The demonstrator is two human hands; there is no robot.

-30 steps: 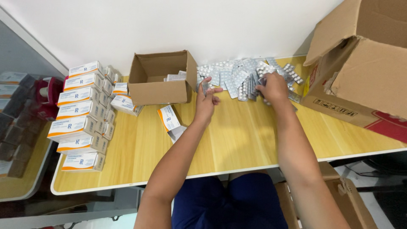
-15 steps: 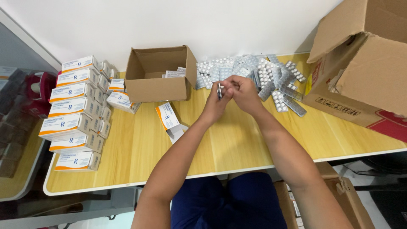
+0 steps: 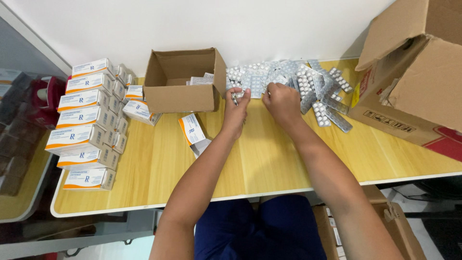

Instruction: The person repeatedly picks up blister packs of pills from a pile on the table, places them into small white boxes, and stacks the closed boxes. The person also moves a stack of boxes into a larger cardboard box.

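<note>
Blister strips point(image 3: 288, 79): silver foil sheets of white tablets, heaped loosely at the far middle of the wooden table point(image 3: 269, 159), against the white wall, spilling rightward toward the large box.

Left hand point(image 3: 237, 111): at the heap's near left edge, fingers curled, pinching a small stack of strips held on edge.

Right hand point(image 3: 281, 100): just beside the left hand, knuckles up, fingers bent down onto the front of the heap; whether it grips a strip, cannot tell.

Small cardboard box point(image 3: 185, 79): open-topped, brown, just left of the heap, touching it at one corner; some flat packs lie inside at the back.

Loose carton point(image 3: 192, 130): white with orange band, lying flat in front of the small box, near the left forearm.

Stacked cartons point(image 3: 84, 123): the same white-and-orange kind, ranked in rows along the table's left end, with two more lying beside the small box.

Large cardboard box point(image 3: 414, 77): brown, flaps open, tipped at the table's right end, well apart from both hands.
</note>
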